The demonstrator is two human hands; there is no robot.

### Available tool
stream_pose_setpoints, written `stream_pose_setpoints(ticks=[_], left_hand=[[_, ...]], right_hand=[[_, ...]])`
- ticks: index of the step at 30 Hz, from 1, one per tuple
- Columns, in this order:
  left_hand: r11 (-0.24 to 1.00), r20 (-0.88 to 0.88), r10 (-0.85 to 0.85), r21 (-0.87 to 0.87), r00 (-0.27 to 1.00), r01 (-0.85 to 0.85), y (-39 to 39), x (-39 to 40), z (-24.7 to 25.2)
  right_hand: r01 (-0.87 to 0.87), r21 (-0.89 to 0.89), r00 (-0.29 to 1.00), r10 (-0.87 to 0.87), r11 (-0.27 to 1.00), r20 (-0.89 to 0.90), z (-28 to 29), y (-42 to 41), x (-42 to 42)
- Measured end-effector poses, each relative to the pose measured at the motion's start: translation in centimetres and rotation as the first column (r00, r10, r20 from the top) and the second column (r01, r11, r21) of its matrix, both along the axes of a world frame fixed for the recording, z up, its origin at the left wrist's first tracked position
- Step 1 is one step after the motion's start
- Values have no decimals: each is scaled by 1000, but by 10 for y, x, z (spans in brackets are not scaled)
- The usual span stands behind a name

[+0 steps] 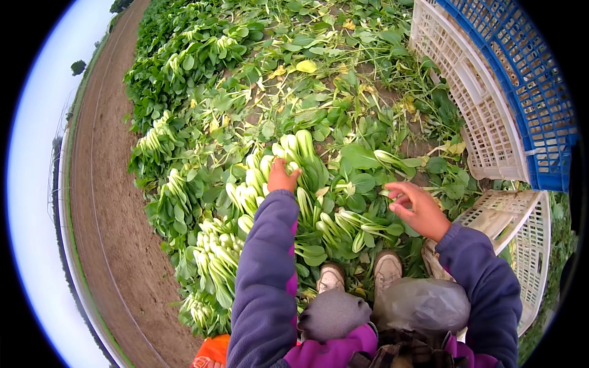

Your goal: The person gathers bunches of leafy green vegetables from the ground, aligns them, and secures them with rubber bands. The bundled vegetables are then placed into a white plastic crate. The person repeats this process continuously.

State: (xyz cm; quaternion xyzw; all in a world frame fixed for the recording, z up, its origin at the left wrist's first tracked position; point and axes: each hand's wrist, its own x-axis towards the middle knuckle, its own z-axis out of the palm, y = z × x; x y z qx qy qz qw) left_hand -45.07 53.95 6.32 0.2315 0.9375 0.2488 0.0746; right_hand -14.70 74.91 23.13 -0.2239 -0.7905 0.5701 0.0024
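My left hand [283,176] reaches onto a pile of bok choy [252,180], its fingers against the pale stems. Whether it grips one there I cannot tell. My right hand [412,204] is raised above the greens to the right, thumb and fingers curled close together; a small pale green bit shows at the fingertips. Near that hand a single bok choy [391,158] lies on loose leaves. Between the hands and my shoes, more bok choy [352,225] lies in a loose row. Another heap of bok choy [218,250] sits left of my left forearm.
Stacked white [478,92] and blue plastic crates [529,87] stand at the upper right. A white crate [534,257] is beside my right arm. My shoes [387,271] stand among leaves. Someone's orange garment [214,349] shows at the lower left, beside bare soil [124,230].
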Motion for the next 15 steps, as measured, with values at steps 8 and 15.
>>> stream_pose_setpoints(ticks=[8, 15], left_hand=[[979, -49, 172, 118, 984, -165, -16, 10, -39], [902, 292, -138, 431, 946, -2, -27, 62, 78]], right_hand=[[-108, 73, 994, 109, 991, -6, -3, -4, -9], [-187, 112, 978, 195, 976, -71, 3, -9, -8]])
